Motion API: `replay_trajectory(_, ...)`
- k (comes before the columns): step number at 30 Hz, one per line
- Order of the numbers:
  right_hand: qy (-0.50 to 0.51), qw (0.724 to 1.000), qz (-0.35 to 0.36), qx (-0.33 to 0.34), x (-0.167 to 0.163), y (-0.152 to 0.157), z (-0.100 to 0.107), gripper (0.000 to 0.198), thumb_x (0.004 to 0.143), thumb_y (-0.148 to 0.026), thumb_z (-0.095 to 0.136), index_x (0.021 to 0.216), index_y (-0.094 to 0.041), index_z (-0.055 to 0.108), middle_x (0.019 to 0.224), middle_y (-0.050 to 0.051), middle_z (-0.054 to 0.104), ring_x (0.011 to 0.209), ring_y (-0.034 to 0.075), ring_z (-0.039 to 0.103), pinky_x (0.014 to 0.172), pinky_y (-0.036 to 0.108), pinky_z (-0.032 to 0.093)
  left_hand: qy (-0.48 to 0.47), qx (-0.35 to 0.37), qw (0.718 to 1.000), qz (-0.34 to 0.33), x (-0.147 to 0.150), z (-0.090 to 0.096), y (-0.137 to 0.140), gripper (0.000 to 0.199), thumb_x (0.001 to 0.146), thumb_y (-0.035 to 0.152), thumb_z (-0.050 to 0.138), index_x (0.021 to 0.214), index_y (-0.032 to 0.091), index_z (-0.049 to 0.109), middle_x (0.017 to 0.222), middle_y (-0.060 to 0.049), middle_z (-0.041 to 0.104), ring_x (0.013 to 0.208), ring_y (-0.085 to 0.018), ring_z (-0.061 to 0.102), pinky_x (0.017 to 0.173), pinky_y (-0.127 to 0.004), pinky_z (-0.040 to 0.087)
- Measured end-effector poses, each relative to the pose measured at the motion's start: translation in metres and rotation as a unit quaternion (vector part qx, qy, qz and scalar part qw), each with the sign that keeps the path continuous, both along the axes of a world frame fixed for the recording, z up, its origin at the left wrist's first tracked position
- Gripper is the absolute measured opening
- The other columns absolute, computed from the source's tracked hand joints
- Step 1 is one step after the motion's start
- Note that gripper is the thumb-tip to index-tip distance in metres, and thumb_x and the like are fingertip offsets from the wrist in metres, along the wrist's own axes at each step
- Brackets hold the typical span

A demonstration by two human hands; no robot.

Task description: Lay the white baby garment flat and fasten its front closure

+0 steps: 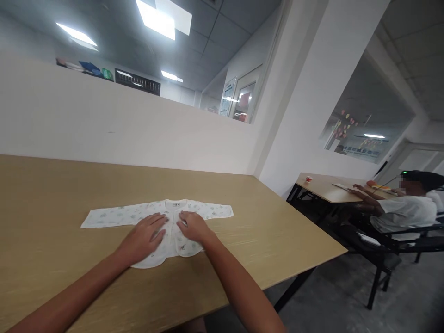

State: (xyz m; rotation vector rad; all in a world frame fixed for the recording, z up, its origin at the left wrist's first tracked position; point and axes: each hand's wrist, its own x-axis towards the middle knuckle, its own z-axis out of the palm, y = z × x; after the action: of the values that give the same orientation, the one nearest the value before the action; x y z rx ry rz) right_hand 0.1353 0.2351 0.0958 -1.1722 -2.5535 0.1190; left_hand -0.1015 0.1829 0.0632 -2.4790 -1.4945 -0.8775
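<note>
Your left hand (pixel 144 236): laid palm down, fingers extended and slightly parted, gripping nothing, resting on the front of a white garment (pixel 169 240) to the left of its centre opening. Your right hand (pixel 194 226): fingers bent, tips on the garment's front to the right of that opening, just below the neckline; whether cloth is pinched between thumb and fingers, you cannot tell from this view. Garment: one, small, long-sleeved, printed with scattered little motifs, a dark-marked label (pixel 176 204) inside the neck; it lies flat, neckline away from you, left sleeve (pixel 114 216) and right sleeve (pixel 220 211) stretched out to either side, rounded lower edges toward you. Support: a wood-toned table (pixel 277 231), the garment near the middle of its width. Beyond the table: a low white wall (pixel 156 132), with a blue item (pixel 89 68) and a green item (pixel 107 74) on top at the left. To your right: a white pillar (pixel 301 78), then a second table (pixel 326 187) bearing a red-and-white cup (pixel 308 179). Seated there: a co-worker (pixel 405 212) in a white short-sleeved top and dark cap, arms reaching over the tabletop. Nearest that person: a black chair (pixel 378 254).
</note>
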Motion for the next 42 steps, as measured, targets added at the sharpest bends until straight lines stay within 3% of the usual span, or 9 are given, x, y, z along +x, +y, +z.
replay_trajectory(4,-0.046,0.998,0.031,-0.013,-0.001,-0.007,-0.015,0.060,0.108,-0.040,0.034,0.157,-0.005,0.036,0.164,0.018,0.033,0.155,0.028,0.025,0.126,0.046,0.025,0.059,-0.050,0.997,-0.013,0.001,-0.023,0.003,0.066,0.102,0.057,0.034,0.156,0.021,0.045,0.162,-0.006,0.040,0.153,-0.029,0.033,0.124,-0.048,0.030)
replay_trajectory(8,-0.069,0.997,0.020,-0.028,0.003,-0.010,-0.018,0.066,0.109,-0.046,0.029,0.162,-0.007,0.026,0.169,0.016,0.021,0.157,0.029,0.016,0.127,0.052,0.018,0.085,-0.074,0.994,0.001,-0.006,-0.032,0.006,0.069,0.103,0.061,0.031,0.161,0.023,0.036,0.167,-0.002,0.029,0.156,-0.029,0.024,0.126,-0.048,0.024)
replay_trajectory(16,-0.025,1.000,-0.001,-0.006,0.001,-0.010,-0.014,0.068,0.108,-0.049,0.033,0.160,-0.004,0.031,0.167,0.020,0.024,0.158,0.029,0.013,0.128,0.049,0.017,0.067,-0.052,0.996,0.007,0.000,-0.021,-0.001,0.070,0.103,0.062,0.030,0.160,0.022,0.038,0.167,-0.004,0.028,0.157,-0.027,0.023,0.128,-0.047,0.018)
replay_trajectory(21,-0.002,1.000,-0.015,0.025,-0.005,0.001,-0.011,0.064,0.106,-0.037,0.037,0.154,0.004,0.036,0.163,0.025,0.031,0.157,0.028,0.017,0.129,0.043,0.018,0.065,-0.041,0.997,0.026,0.003,-0.012,0.000,0.075,0.102,0.062,0.028,0.158,0.013,0.040,0.167,-0.011,0.030,0.156,-0.027,0.025,0.128,-0.047,0.018)
replay_trajectory(27,-0.016,1.000,-0.011,-0.001,-0.009,0.003,-0.016,0.058,0.107,-0.035,0.032,0.154,-0.001,0.040,0.162,0.021,0.036,0.156,0.025,0.024,0.128,0.042,0.023,0.054,-0.052,0.997,0.020,0.002,-0.017,0.008,0.073,0.100,0.055,0.031,0.151,0.006,0.048,0.162,-0.017,0.039,0.153,-0.030,0.032,0.127,-0.046,0.024)
replay_trajectory(30,-0.038,0.999,-0.022,-0.017,-0.007,0.000,-0.017,0.061,0.107,-0.037,0.032,0.157,-0.002,0.035,0.165,0.020,0.027,0.157,0.029,0.019,0.128,0.048,0.020,0.044,-0.073,0.996,0.002,-0.001,-0.025,0.009,0.074,0.100,0.058,0.031,0.153,0.009,0.047,0.162,-0.015,0.039,0.153,-0.031,0.032,0.126,-0.047,0.027)
replay_trajectory(34,-0.066,0.997,-0.035,-0.029,-0.005,-0.002,-0.018,0.064,0.107,-0.044,0.032,0.161,-0.009,0.029,0.169,0.015,0.018,0.158,0.034,0.013,0.127,0.057,0.016,0.063,-0.073,0.995,0.009,-0.003,-0.029,0.007,0.074,0.101,0.061,0.030,0.159,0.015,0.040,0.166,-0.010,0.030,0.156,-0.031,0.025,0.127,-0.050,0.021)
replay_trajectory(42,-0.055,0.997,-0.038,-0.035,-0.006,-0.001,-0.018,0.063,0.107,-0.046,0.030,0.162,-0.013,0.030,0.169,0.012,0.019,0.158,0.032,0.014,0.127,0.056,0.015,0.079,-0.085,0.993,0.030,-0.001,-0.026,0.005,0.072,0.102,0.061,0.029,0.160,0.019,0.038,0.166,-0.009,0.031,0.156,-0.030,0.025,0.126,-0.051,0.017)
